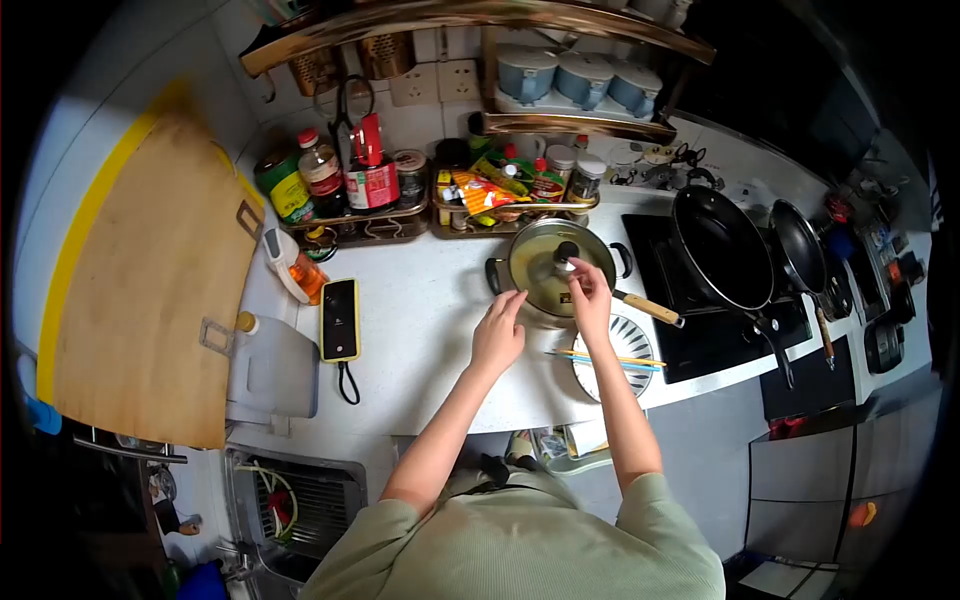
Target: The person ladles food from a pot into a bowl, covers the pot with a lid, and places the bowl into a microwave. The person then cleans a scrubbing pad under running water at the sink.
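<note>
Some fingers of the right hand (593,291) curl at the knob (567,251), grip unclear; left hand (498,336), half open, looks empty. Keep the lid (536,272) level.

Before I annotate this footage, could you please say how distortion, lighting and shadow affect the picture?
Head view: the upper shelf bows with wide-angle distortion; corners fall to black; the counter is bright, with soft shadow beside the left hand.

White counter (425,335): lidded pot (543,288) and patterned plate (598,381) near middle; phone (341,318), jug (272,368) left; black cooktop (690,345) right.
</note>
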A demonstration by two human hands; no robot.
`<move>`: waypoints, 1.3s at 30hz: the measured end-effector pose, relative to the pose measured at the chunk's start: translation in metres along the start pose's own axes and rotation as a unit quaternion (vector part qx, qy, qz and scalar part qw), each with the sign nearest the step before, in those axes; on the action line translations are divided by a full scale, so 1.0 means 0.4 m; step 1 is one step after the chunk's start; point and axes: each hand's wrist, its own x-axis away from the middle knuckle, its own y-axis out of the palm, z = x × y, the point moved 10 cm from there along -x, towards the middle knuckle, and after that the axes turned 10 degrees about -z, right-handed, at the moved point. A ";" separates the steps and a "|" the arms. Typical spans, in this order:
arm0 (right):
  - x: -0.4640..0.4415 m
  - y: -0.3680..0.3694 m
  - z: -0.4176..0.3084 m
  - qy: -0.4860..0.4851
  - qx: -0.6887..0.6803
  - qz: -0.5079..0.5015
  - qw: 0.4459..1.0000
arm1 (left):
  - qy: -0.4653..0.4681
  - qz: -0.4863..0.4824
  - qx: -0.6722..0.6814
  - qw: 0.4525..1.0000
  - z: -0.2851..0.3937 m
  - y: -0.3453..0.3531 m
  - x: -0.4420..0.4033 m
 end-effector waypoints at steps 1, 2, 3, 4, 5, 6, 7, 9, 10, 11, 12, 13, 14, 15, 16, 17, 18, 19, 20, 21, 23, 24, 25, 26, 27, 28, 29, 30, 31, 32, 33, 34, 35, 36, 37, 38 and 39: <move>-0.012 -0.012 -0.020 -0.013 0.050 0.011 0.999 | -0.002 0.012 -0.002 1.000 -0.006 -0.005 -0.005; -0.029 -0.014 -0.014 -0.021 0.082 0.022 0.996 | -0.005 0.024 -0.005 1.000 -0.011 -0.012 -0.011; -0.018 -0.063 -0.019 -0.036 0.152 0.017 0.988 | -0.018 0.026 -0.011 0.999 0.026 0.024 -0.012; -0.040 -0.067 -0.010 -0.041 0.182 0.008 0.982 | -0.021 0.042 -0.014 0.999 0.033 0.024 -0.027; -0.062 -0.068 -0.001 -0.046 0.212 -0.001 0.976 | -0.023 0.059 -0.017 0.998 0.039 0.021 -0.042; -0.081 -0.069 -0.006 -0.051 0.245 -0.016 0.968 | -0.016 0.065 -0.026 0.997 0.047 0.024 -0.061; -0.093 -0.061 0.000 -0.049 0.264 -0.036 0.963 | -0.012 0.070 -0.036 0.997 0.048 0.026 -0.072; -0.110 -0.040 0.008 -0.045 0.285 -0.063 0.956 | -0.006 0.078 -0.056 0.995 0.040 0.033 -0.088; -0.114 -0.034 0.007 -0.047 0.295 -0.067 0.952 | -0.010 0.074 -0.043 0.996 0.028 0.040 -0.094; -0.119 -0.028 0.012 -0.037 0.299 -0.081 0.950 | -0.016 0.078 -0.046 0.996 0.018 0.044 -0.098; -0.124 -0.025 0.014 -0.044 0.297 -0.079 0.951 | -0.023 0.083 -0.048 0.995 0.013 0.044 -0.102; -0.128 -0.025 0.013 -0.051 0.295 -0.077 0.951 | -0.030 0.088 -0.049 0.994 0.009 0.045 -0.105; -0.133 -0.026 0.015 -0.053 0.301 -0.075 0.949 | -0.038 0.083 -0.052 0.994 0.003 0.050 -0.110; -0.137 -0.028 0.011 -0.054 0.307 -0.073 0.947 | -0.039 0.081 -0.062 0.994 0.003 0.055 -0.114; -0.142 -0.028 0.008 -0.056 0.313 -0.071 0.946 | -0.039 0.080 -0.072 0.993 0.001 0.060 -0.116; -0.148 -0.029 0.010 -0.062 0.304 -0.069 0.948 | -0.040 0.079 -0.082 0.993 0.001 0.065 -0.119; -0.152 -0.028 0.015 -0.067 0.295 -0.066 0.951 | -0.045 0.076 -0.078 0.993 0.000 0.068 -0.122; -0.156 -0.027 0.019 -0.073 0.287 -0.063 0.953 | -0.049 0.074 -0.075 0.993 0.000 0.071 -0.124; -0.162 -0.028 0.026 -0.072 0.270 -0.061 0.958 | -0.054 0.072 -0.070 0.993 -0.001 0.074 -0.126; -0.161 -0.029 0.025 -0.072 0.265 -0.059 0.960 | -0.057 0.072 -0.076 0.993 -0.006 0.078 -0.124; -0.159 -0.039 0.025 -0.072 0.256 -0.055 0.963 | -0.064 0.073 -0.085 0.992 -0.016 0.090 -0.123; -0.159 -0.045 0.020 -0.070 0.248 -0.049 0.965 | -0.060 0.079 -0.072 0.992 -0.009 0.086 -0.122; -0.159 -0.052 0.008 -0.081 0.245 -0.040 0.965 | -0.056 0.085 -0.060 0.993 -0.003 0.078 -0.118; -0.159 -0.058 -0.005 -0.091 0.240 -0.031 0.966 | -0.052 0.090 -0.049 0.993 0.001 0.070 -0.112; -0.156 -0.065 -0.022 -0.100 0.235 -0.022 0.967 | -0.051 0.098 -0.039 0.993 0.013 0.055 -0.105; -0.156 -0.068 -0.035 -0.091 0.222 -0.034 0.970 | -0.049 0.106 -0.029 0.993 0.028 0.040 -0.100; -0.155 -0.072 -0.043 -0.090 0.213 -0.031 0.972 | -0.046 0.114 -0.019 0.992 0.040 0.024 -0.096; -0.149 -0.076 -0.063 -0.095 0.211 -0.029 0.973 | -0.044 0.129 -0.008 0.991 0.046 0.007 -0.090; -0.141 -0.078 -0.082 -0.099 0.208 -0.026 0.973 | -0.043 0.144 0.003 0.989 0.050 -0.009 -0.081; -0.130 -0.076 -0.100 -0.114 0.206 -0.017 0.972 | -0.041 0.158 0.014 0.986 0.049 -0.024 -0.068; -0.119 -0.072 -0.119 -0.129 0.203 -0.007 0.971 | -0.035 0.168 0.028 0.985 0.045 -0.038 -0.055; -0.107 -0.067 -0.142 -0.143 0.200 0.003 0.969 | -0.029 0.177 0.041 0.983 0.037 -0.055 -0.038; -0.095 -0.052 -0.153 -0.129 0.197 -0.015 0.972 | -0.023 0.186 0.054 0.981 0.029 -0.073 -0.018; -0.078 -0.038 -0.175 -0.116 0.194 -0.032 0.974 | -0.028 0.192 0.075 0.978 0.022 -0.093 0.006; -0.062 -0.019 -0.188 -0.102 0.190 -0.050 0.975 | -0.036 0.186 0.078 0.979 0.012 -0.109 0.028; -0.045 0.002 -0.208 -0.129 0.182 -0.050 0.973 | -0.044 0.180 0.081 0.979 -0.002 -0.125 0.051; -0.027 0.023 -0.224 -0.129 0.184 -0.048 0.973 | -0.053 0.175 0.084 0.980 -0.015 -0.141 0.076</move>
